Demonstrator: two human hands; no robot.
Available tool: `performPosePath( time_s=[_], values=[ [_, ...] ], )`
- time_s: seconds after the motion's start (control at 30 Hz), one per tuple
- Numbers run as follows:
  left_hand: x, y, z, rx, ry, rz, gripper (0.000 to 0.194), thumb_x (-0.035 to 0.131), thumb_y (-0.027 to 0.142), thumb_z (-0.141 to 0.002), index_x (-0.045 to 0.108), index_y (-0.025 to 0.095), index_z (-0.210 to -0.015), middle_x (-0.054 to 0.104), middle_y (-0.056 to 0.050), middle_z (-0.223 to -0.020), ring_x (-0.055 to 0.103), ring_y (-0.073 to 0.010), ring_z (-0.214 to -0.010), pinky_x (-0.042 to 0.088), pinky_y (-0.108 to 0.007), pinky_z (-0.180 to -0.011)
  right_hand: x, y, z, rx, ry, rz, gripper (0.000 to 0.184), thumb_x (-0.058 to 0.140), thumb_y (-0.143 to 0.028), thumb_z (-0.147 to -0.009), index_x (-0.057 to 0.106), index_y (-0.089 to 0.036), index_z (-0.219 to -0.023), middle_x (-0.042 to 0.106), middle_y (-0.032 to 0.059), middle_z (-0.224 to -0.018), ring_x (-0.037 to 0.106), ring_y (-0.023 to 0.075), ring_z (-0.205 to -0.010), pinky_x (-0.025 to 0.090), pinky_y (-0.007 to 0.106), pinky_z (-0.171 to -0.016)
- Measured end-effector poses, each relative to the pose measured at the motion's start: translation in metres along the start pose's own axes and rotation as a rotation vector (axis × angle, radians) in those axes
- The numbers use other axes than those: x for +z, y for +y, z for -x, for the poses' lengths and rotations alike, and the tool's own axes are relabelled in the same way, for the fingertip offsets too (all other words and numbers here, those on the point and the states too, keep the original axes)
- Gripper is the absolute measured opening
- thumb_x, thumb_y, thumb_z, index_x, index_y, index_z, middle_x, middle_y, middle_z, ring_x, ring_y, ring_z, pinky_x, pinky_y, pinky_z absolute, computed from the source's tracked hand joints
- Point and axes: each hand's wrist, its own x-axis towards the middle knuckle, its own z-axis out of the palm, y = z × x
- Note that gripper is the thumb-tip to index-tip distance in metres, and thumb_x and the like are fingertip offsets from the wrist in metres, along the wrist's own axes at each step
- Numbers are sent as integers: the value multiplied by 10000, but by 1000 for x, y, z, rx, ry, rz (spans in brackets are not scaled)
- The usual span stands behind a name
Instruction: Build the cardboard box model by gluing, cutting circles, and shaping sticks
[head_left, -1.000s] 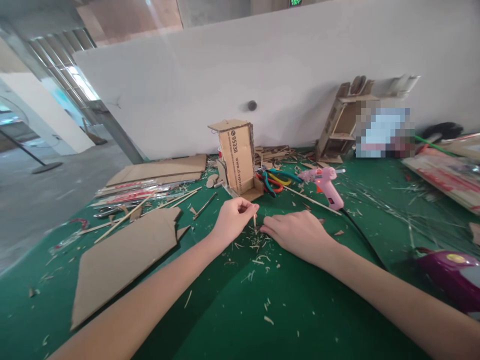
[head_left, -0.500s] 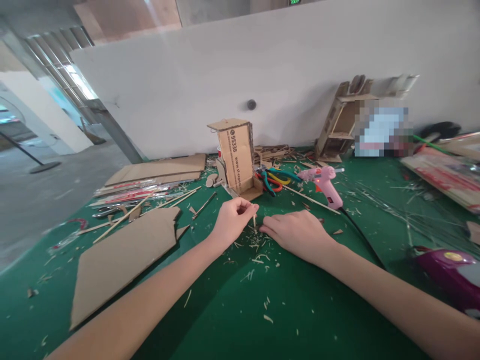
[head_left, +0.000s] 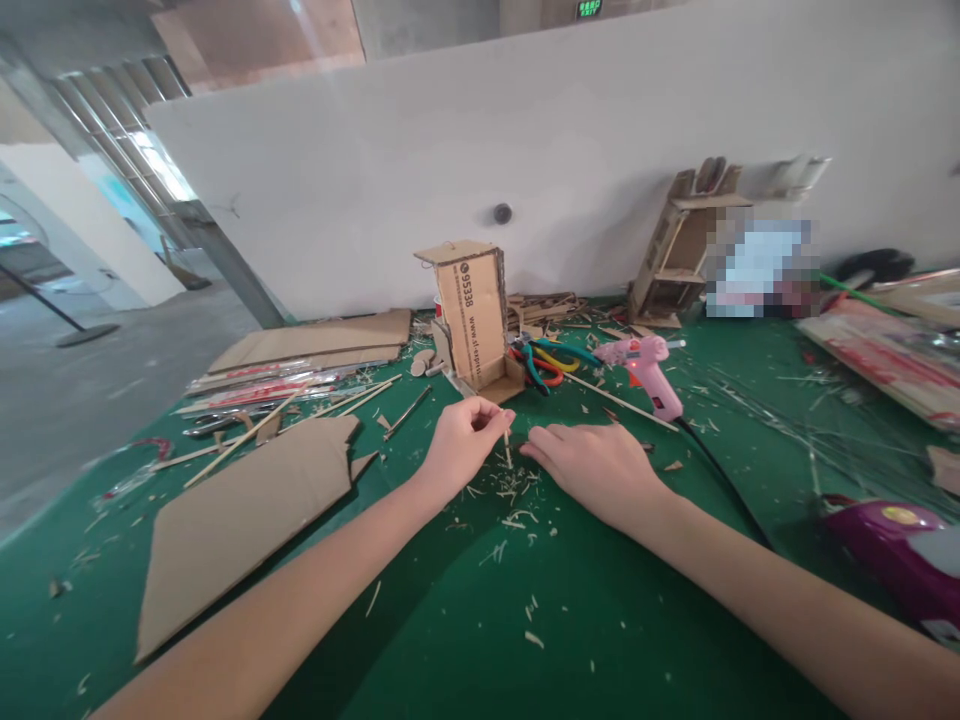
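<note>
My left hand (head_left: 469, 435) pinches a thin wooden stick (head_left: 508, 450) between thumb and forefinger, its lower end pointing down at the table. Just to the right, my right hand (head_left: 589, 460) is closed, knuckles up, with its fingertips close to the stick; what it grips is hidden beneath the fingers. Pale wood shavings (head_left: 512, 487) lie below the stick and around it. Behind my hands stands an upright cardboard structure (head_left: 480, 320) with printed lettering. Pliers with coloured handles (head_left: 547, 365) lie at its right foot.
A pink glue gun (head_left: 652, 375) with a black cord stands to the right. A cardboard sheet (head_left: 247, 530) lies at left, near loose sticks (head_left: 240, 440). Farther right are a purple device (head_left: 892, 550) and plastic-wrapped packs (head_left: 885, 360). A cardboard frame (head_left: 667, 260) leans against the white wall panel (head_left: 375, 180).
Both hands stay almost in place. The right fingertips have shifted slightly away from the stick, and the view has moved a little.
</note>
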Motion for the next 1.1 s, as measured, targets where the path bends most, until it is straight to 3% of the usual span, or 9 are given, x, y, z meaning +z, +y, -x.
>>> performPosePath(
  time_s=[0.17, 0.37, 0.57, 0.77, 1.0, 1.1],
  values=[
    [0, 0, -1, -14, -4, -14, 298, 557, 432, -808, 614, 158, -705, 625, -30, -658, 527, -132, -556, 381, -244, -515, -1, 1, 0, -89, -68, -17, 307, 387, -394, -956, 578, -213, -797, 681, -20, -675, 591, 134, -508, 88, 272, -470],
    [-1, 2, 0, -9, -21, -17, 302, 549, 431, -816, 606, 160, -694, 610, -25, -646, 516, -129, -555, 378, -243, -513, 1, 1, -1, 19, -15, -9, 353, 333, -402, -969, 571, -207, -796, 669, -8, -667, 609, 149, -539, 99, 279, -464],
    [-1, 2, 0, -9, -14, -5, 290, 546, 420, -815, 606, 161, -701, 617, -29, -662, 521, -132, -561, 380, -245, -526, -1, 0, -1, -107, -62, -39, 322, 377, -384, -960, 594, -208, -801, 673, -10, -664, 574, 120, -495, 118, 278, -459],
    [-1, 3, 0, -12, -23, 1, 283, 567, 419, -803, 597, 159, -695, 611, -19, -647, 519, -126, -562, 388, -242, -527, 4, -1, -1, -7, 3, -19, 363, 335, -403, -969, 589, -199, -810, 667, 8, -662, 593, 134, -525, 94, 286, -469],
    [-1, 1, -1, -19, 0, 11, 283, 596, 426, -783, 585, 158, -693, 583, -11, -645, 506, -123, -576, 391, -240, -534, -4, 2, -4, -136, -112, -61, 285, 395, -382, -955, 589, -218, -825, 686, -24, -689, 599, 133, -532, 89, 271, -464],
    [-1, 1, -1, -16, -13, 5, 300, 595, 441, -783, 577, 158, -683, 571, -6, -635, 494, -119, -564, 379, -239, -522, -3, 3, -4, -95, -83, -46, 331, 354, -395, -965, 585, -208, -820, 688, -10, -705, 604, 136, -544, 94, 275, -466]
  ],
)
